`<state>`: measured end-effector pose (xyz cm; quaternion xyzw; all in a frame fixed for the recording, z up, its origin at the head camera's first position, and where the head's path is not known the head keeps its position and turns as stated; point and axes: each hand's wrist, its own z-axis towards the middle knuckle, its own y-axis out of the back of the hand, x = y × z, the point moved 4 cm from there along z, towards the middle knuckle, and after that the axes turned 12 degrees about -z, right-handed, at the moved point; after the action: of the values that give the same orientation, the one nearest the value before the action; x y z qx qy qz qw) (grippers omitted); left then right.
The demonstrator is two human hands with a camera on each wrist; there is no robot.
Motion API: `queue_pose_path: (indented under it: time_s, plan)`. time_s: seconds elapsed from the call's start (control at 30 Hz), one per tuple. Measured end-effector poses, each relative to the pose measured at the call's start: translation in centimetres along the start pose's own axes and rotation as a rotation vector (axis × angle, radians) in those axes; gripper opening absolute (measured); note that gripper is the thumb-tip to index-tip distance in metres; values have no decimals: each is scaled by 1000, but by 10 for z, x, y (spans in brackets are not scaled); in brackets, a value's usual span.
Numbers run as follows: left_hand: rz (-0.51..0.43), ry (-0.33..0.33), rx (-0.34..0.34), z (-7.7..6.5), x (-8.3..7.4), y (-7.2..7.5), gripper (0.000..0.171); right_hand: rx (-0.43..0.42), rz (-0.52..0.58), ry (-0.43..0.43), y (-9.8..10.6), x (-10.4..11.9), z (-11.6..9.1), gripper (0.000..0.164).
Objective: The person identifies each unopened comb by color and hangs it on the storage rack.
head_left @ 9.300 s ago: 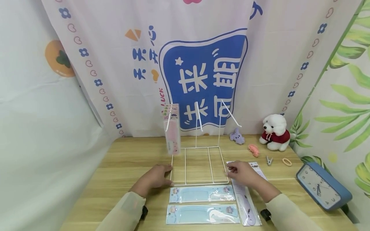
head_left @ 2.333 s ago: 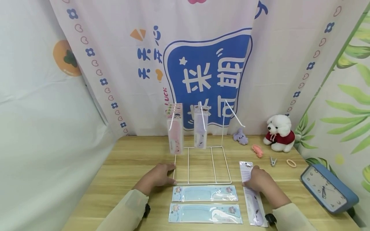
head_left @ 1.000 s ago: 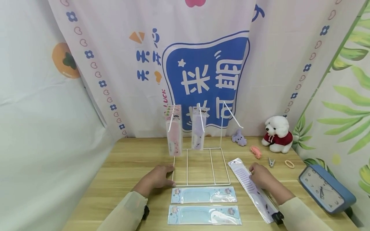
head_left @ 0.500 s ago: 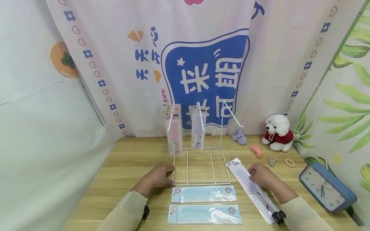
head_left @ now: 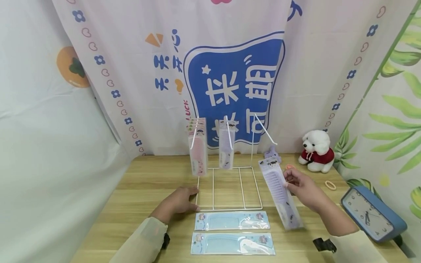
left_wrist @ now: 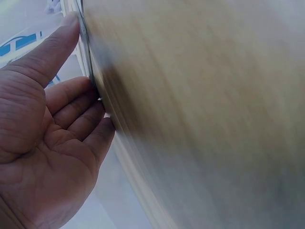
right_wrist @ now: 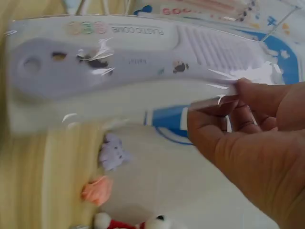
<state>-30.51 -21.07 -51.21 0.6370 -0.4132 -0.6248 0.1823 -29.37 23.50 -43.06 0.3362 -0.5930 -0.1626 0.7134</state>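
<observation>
My right hand (head_left: 306, 188) pinches a packaged purple comb (head_left: 277, 184) by its right edge, raised and tilted over the right side of the table. In the right wrist view the clear sleeve (right_wrist: 100, 64) reads PLASTIC COMB, with thumb and fingertips on its edge. My left hand (head_left: 179, 201) rests at the left side of the white wire rack (head_left: 241, 188), thumb by its front corner; in the left wrist view its fingertips (left_wrist: 107, 125) touch the edge. Several packaged pink combs (head_left: 198, 155) hang on the rack's left hook, purple ones (head_left: 226, 149) on the middle hook. Its right hook (head_left: 265, 129) is bare.
Two packaged blue combs (head_left: 231, 221) (head_left: 232, 243) lie in front of the rack. At the right stand a blue clock (head_left: 373, 213) and a white plush dog (head_left: 316, 151). A purple plush toy (head_left: 272, 152) and a tan ring (head_left: 330, 185) lie farther back.
My right hand has lifted the last purple comb off the table and turned it more upright. Earlier, another purple comb was hung on the middle hook. My left hand stays at the rack.
</observation>
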Motion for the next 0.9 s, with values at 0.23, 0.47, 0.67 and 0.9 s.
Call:
queue_pose_path:
  time_s: [0.23,0.47,0.67,0.9]
  plan:
    - [-20,3,4,0,2,-1,81,-83,52,85,1,47,-8,19]
    - [-21,11,3,1,6,-2,81,-133,207,189,-13,89,0,16]
    - [-22,6,9,2,6,-2,82,-70,302,230,-45,113,15,17]
    - [-18,1,5,2,2,-1,82,-52,302,186,-63,117,25,15]
